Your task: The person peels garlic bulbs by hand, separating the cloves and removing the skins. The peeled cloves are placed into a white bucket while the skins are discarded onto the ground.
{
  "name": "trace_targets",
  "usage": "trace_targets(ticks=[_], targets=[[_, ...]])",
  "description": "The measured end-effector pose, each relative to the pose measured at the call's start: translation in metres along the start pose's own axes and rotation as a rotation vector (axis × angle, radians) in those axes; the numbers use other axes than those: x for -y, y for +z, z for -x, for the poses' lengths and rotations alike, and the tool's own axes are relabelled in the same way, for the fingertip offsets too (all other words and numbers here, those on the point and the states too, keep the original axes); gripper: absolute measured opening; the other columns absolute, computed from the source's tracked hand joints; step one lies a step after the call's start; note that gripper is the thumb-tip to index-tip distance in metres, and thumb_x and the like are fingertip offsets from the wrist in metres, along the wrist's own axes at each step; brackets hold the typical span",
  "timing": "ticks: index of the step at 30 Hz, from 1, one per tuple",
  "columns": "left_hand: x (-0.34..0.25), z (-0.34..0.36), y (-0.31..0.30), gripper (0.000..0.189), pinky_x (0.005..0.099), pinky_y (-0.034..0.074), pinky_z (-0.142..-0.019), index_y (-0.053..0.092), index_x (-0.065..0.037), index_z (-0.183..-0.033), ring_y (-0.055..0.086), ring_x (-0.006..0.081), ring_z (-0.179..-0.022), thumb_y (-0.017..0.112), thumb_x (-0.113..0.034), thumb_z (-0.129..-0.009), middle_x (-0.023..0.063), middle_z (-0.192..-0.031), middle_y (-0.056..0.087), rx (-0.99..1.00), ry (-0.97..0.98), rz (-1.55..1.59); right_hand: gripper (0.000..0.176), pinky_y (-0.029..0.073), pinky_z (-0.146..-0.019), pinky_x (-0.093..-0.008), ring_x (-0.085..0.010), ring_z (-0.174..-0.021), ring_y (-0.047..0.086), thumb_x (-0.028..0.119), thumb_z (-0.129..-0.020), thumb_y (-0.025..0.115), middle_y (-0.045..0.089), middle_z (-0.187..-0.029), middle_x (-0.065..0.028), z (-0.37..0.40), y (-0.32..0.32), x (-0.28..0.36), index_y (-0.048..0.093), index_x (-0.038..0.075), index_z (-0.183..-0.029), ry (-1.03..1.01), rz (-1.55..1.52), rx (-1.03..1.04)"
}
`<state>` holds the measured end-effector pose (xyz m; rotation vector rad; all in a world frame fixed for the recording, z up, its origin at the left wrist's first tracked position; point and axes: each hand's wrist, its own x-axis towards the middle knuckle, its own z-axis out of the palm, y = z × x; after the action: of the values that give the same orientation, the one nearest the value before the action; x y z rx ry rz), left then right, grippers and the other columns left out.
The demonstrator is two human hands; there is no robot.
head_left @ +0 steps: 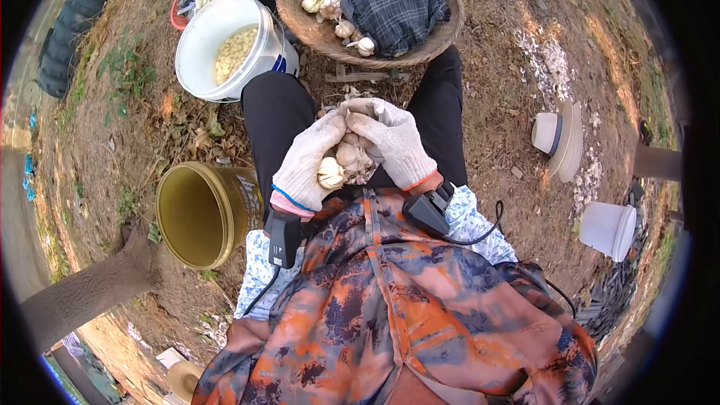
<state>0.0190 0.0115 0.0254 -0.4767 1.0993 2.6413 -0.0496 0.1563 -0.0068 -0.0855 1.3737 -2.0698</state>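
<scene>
Both my hands wear white knit gloves and meet above my lap. My left hand point(311, 155) is curled around garlic, with a pale bulb point(330, 172) near its palm and wrist. My right hand point(392, 139) has its fingers closed against the left fingertips, over the garlic. More bulbs and loose skins point(355, 157) lie between and just below the two hands. What exactly the fingertips pinch is too small to tell. Beyond my knees, a woven basket point(300, 11) holds garlic bulbs point(344, 28) and a dark checked cloth point(394, 4).
A white bucket point(196, 45) with peeled cloves point(236, 52) stands front left. An olive bucket point(191, 217) lies left, near a tree trunk point(90, 296). At right are a hat point(559, 139), a small white bucket point(606, 229) and scattered skins. A tire point(71, 34) is far left.
</scene>
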Motion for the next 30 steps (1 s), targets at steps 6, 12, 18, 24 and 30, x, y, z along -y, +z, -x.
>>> trace_targets(ticks=[6, 12, 18, 24, 30], targets=[[0.004, 0.0, -0.017, 0.033, 0.0236, 0.035, -0.055, 0.057, 0.0, -0.124, 0.042, 0.0066, -0.061, 0.051, -0.026, -0.105, 0.0007, -0.086, 0.053, -0.032, -0.082, 0.148, 0.038, 0.053, -0.084, -0.0399, -0.0333, -0.095, 0.069, 0.028, -0.098, 0.063, 0.07, -0.107, -0.0164, -0.001, -0.009, 0.003, 0.06, 0.003, -0.127, -0.289, 0.752, -0.089], [-0.001, -0.003, -0.015, 0.035, 0.0227, 0.037, -0.055, 0.06, 0.002, -0.119, 0.044, 0.0062, -0.058, 0.056, -0.029, -0.104, -0.0017, -0.079, 0.051, -0.192, 0.051, 0.065, 0.033, 0.053, -0.076, -0.0448, -0.0407, -0.094, 0.067, 0.031, -0.1, 0.058, 0.068, -0.103, -0.0206, 0.006, -0.013, 0.002, 0.063, 0.005, -0.118, -0.404, 0.935, 0.102], [-0.007, 0.001, -0.016, 0.032, 0.0224, 0.038, -0.052, 0.061, 0.002, -0.114, 0.044, 0.0061, -0.057, 0.056, -0.028, -0.103, -0.0008, -0.078, 0.053, -0.212, 0.014, -0.06, 0.03, 0.054, -0.078, -0.0421, -0.0414, -0.096, 0.066, 0.023, -0.098, 0.06, 0.068, -0.104, -0.0215, 0.011, -0.003, 0.004, 0.063, 0.001, -0.118, -0.345, 1.02, 0.165], [-0.009, 0.007, -0.023, 0.029, 0.0216, 0.038, -0.051, 0.061, 0.001, -0.109, 0.044, 0.0049, -0.056, 0.057, -0.027, -0.103, -0.0003, -0.075, 0.054, -0.157, -0.099, 0.045, 0.02, 0.053, -0.067, -0.046, -0.0403, -0.082, 0.067, 0.022, -0.096, 0.063, 0.068, -0.087, -0.0211, 0.009, -0.008, -0.006, 0.065, 0.005, -0.106, -0.623, 1.018, 0.155], [-0.012, 0.005, -0.005, 0.03, 0.02, 0.039, -0.047, 0.064, 0.002, -0.119, 0.049, 0.0059, -0.05, 0.057, -0.022, -0.102, -0.0003, -0.069, 0.056, -0.262, 0.055, -0.161, 0.019, 0.052, -0.068, -0.044, -0.0408, -0.081, 0.066, 0.02, -0.097, 0.062, 0.068, -0.088, -0.0197, 0.005, -0.012, -0.002, 0.067, 0.004, -0.104, -0.587, 0.931, 0.188]])
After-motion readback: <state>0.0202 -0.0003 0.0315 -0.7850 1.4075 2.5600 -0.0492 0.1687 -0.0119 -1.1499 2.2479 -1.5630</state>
